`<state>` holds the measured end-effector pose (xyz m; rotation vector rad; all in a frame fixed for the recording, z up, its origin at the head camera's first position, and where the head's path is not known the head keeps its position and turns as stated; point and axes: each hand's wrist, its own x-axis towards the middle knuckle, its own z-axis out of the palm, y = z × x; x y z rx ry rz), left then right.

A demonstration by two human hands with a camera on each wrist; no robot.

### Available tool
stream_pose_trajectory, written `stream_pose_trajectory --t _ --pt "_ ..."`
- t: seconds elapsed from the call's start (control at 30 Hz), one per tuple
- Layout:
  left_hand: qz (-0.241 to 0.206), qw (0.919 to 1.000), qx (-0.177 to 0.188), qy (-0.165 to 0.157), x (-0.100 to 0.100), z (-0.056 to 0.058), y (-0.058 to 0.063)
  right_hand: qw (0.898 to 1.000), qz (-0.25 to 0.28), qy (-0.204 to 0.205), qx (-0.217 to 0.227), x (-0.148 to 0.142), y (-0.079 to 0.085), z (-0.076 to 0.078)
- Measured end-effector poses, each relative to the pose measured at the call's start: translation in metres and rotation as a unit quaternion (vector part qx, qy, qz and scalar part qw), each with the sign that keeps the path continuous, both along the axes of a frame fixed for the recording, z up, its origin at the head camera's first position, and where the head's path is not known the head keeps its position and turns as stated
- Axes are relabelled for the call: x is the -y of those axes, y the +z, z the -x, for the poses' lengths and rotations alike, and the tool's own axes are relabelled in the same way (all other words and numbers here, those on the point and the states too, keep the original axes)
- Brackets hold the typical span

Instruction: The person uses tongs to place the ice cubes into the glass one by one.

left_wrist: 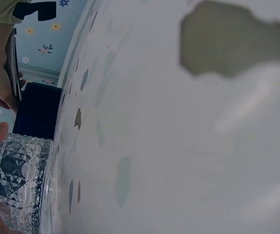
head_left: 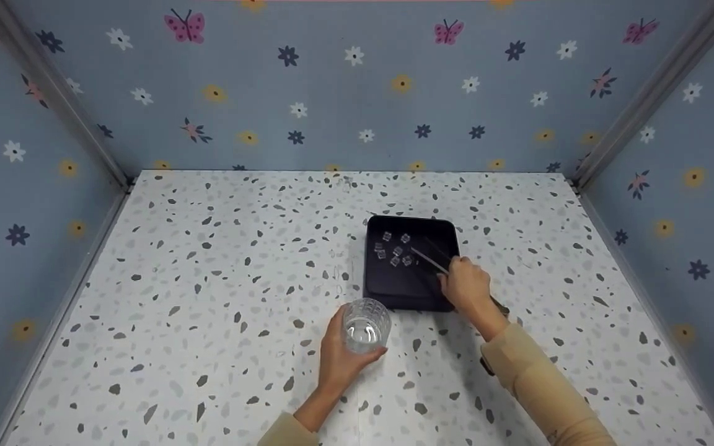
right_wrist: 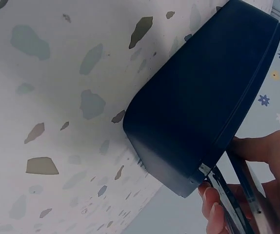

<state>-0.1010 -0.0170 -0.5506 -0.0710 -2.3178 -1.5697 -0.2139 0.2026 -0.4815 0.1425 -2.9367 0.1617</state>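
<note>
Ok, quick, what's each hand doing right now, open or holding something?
Left hand: holding the clear glass, fingers curled around its side.
Right hand: holding the tongs over the dark tray.

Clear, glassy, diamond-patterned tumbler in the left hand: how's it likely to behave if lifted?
The tumbler probably offers decent grip, given its faceted wall. Its clear, glassy look suggests a rigid body that could chip if knocked. Being round, it may roll if tipped over.
</note>
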Motion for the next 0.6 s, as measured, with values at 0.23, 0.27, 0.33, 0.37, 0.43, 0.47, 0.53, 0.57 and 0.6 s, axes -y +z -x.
stream_pose_trajectory --t 0.23,0.27,0.33,0.37,0.43,0.47,0.53,0.57,0.6 --pt "-0.009 0.9999 0.005 -0.006 0.0004 -0.0004 0.0003 1.000 0.002 0.012 -0.009 -0.0001 -0.0038 0.0000" --pt "-0.009 0.9999 0.007 -0.007 0.0004 -0.0004 0.0003 1.000 0.004 0.014 -0.009 0.0000 -0.0040 0.0000" --pt "-0.007 0.9999 0.008 -0.007 0.0006 -0.0002 0.0003 1.000 0.005 0.015 -0.008 0.0001 -0.0044 -0.0002" --pt "-0.007 0.9999 0.008 -0.006 0.0006 -0.0001 0.0001 1.000 0.006 0.014 -0.008 0.0002 -0.0044 -0.0001" --pt "-0.006 0.9999 0.007 -0.005 0.0008 0.0002 -0.0004 1.000 0.007 0.013 -0.006 0.0004 -0.0042 0.0003" --pt "-0.006 0.9999 0.007 -0.005 0.0009 0.0002 -0.0007 1.000 0.009 0.012 -0.005 0.0005 -0.0040 0.0005" --pt "-0.006 1.0000 0.006 -0.005 0.0008 0.0000 -0.0010 1.000 0.013 0.011 -0.006 0.0006 -0.0037 0.0010" --pt "-0.006 1.0000 0.005 -0.005 0.0008 0.0000 -0.0010 1.000 0.014 0.011 -0.007 0.0005 -0.0035 0.0011" --pt "-0.007 1.0000 0.006 -0.005 0.0008 -0.0001 -0.0011 1.000 0.016 0.012 -0.009 0.0005 -0.0035 0.0013"
